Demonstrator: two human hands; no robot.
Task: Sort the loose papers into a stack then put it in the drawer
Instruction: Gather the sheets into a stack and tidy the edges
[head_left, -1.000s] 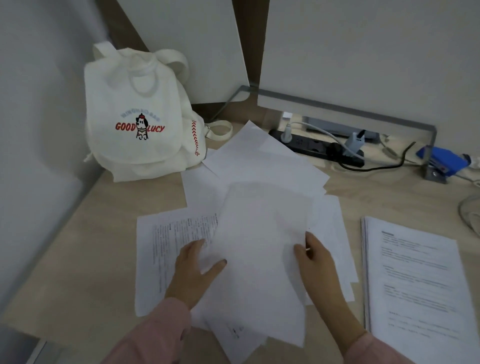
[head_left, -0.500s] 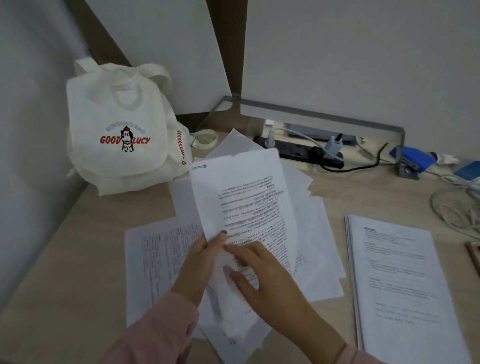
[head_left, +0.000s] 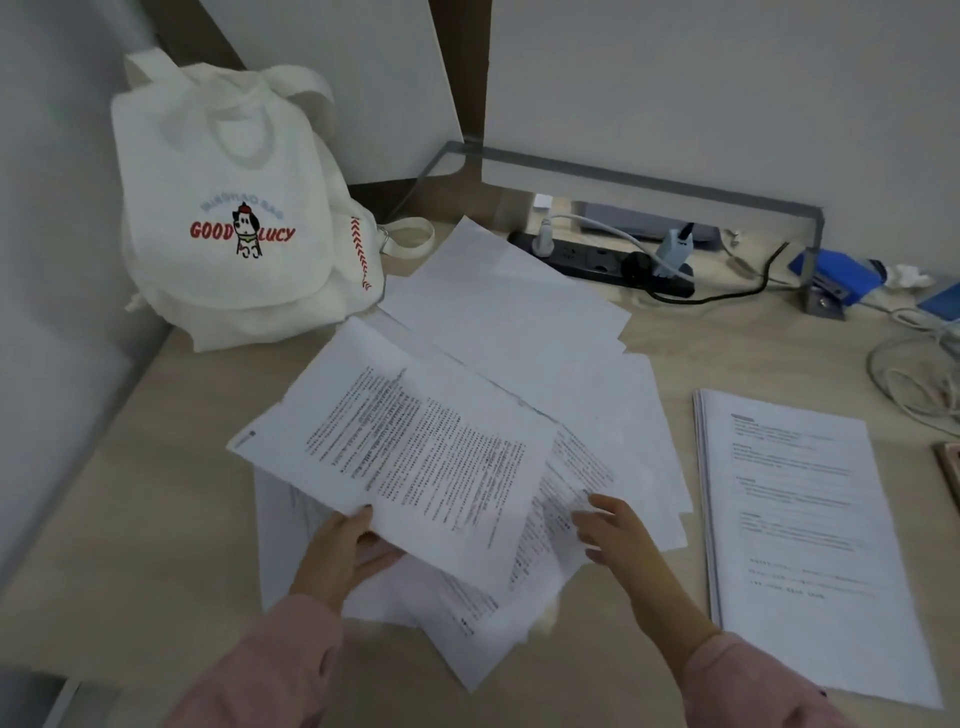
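One sheet (head_left: 415, 452) in left hand (head_left: 337, 556) grip, near white bag (head_left: 234, 171).

Loose papers (head_left: 519, 332) scattered; stack (head_left: 800, 519) right, prob. neat.

Carrying everything: pale wooden desk (head_left: 156, 467). Lying scattered under and beyond both hands' fingers: loose white paper sheets (head_left: 545, 332). Sitting right of right-hand fingers (head_left: 602, 506): neat stack of printed white pages (head_left: 789, 519). Standing well beyond left-hand fingers (head_left: 376, 556): white canvas bag with red lettering (head_left: 234, 208). Lying well beyond right-hand fingers: black power strip (head_left: 597, 260).

The head view looks steeply down, close over the desk (head_left: 156, 467).
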